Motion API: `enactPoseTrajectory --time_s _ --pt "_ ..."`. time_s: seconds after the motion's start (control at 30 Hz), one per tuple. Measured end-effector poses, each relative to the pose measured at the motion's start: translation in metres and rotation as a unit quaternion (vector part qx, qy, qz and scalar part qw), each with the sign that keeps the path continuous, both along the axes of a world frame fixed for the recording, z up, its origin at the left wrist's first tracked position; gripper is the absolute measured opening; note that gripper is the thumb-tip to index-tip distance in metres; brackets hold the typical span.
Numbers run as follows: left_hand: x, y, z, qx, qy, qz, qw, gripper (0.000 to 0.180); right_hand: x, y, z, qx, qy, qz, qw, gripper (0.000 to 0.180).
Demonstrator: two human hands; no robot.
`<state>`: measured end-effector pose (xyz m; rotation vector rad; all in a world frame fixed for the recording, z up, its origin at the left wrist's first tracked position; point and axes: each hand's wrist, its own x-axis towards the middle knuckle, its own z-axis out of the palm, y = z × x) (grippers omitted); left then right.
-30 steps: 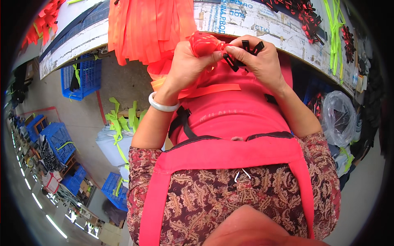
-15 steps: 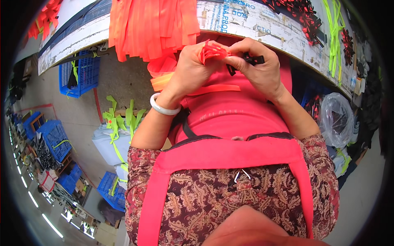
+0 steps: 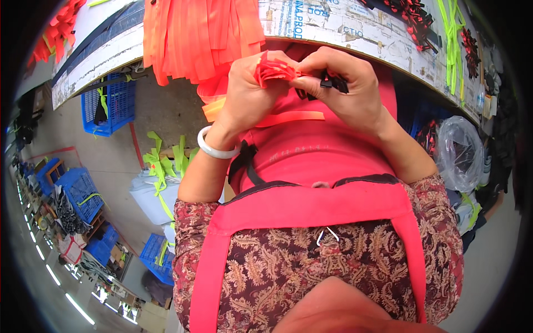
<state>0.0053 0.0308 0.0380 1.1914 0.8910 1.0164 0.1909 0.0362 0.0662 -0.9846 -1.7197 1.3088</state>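
Observation:
In front of the red apron [image 3: 311, 147], my two hands meet close to the table edge. My left hand [image 3: 247, 97] is closed round a bundle of orange-red strips [image 3: 275, 71], whose short ends fan out over the fingers. Small black pieces [image 3: 335, 82], possibly plastic clips, are gripped in my right hand [image 3: 358, 91]; its thumb and forefinger pinch close to the bundle's ends. Their exact kind is partly hidden by the fingers. Below my left hand, loose orange strip [image 3: 294, 116] lies across the apron. A thick sheaf of orange strips [image 3: 202, 39] hangs over the table edge just beyond.
The worn, white-covered table [image 3: 355, 39] bears black-and-red pieces [image 3: 408, 19] and neon yellow strips [image 3: 452, 44] at the right. Blue crates [image 3: 108, 105] stand on the floor to the left. A clear plastic bag [image 3: 459, 150] is at my right.
Both hands have shifted slightly left. The right hand has turned a little, and the black pieces sit further inside its fingers. The strip bundle remains in my left hand.

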Motion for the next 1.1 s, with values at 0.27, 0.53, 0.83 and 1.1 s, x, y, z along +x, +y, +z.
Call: enactPoseTrajectory --time_s 0.27,0.53,0.83,1.1 --pt "-0.005 0.0 -0.006 -0.015 -0.002 -0.014 1.0 0.006 -0.002 -0.003 -0.002 0.004 0.002 -0.022 1.0 0.013" --pt "-0.002 -0.002 -0.009 0.016 0.048 0.016 0.999 0.006 -0.002 0.004 -0.011 -0.06 0.035 -0.027 0.997 0.01" --pt "-0.004 -0.007 -0.017 0.049 0.055 0.006 0.997 0.013 -0.003 -0.002 -0.014 -0.076 0.021 -0.009 0.997 0.012" --pt "-0.018 0.007 0.0 -0.026 0.0 -0.027 0.999 0.007 0.005 0.007 0.0 -0.098 -0.008 0.038 0.994 0.014"
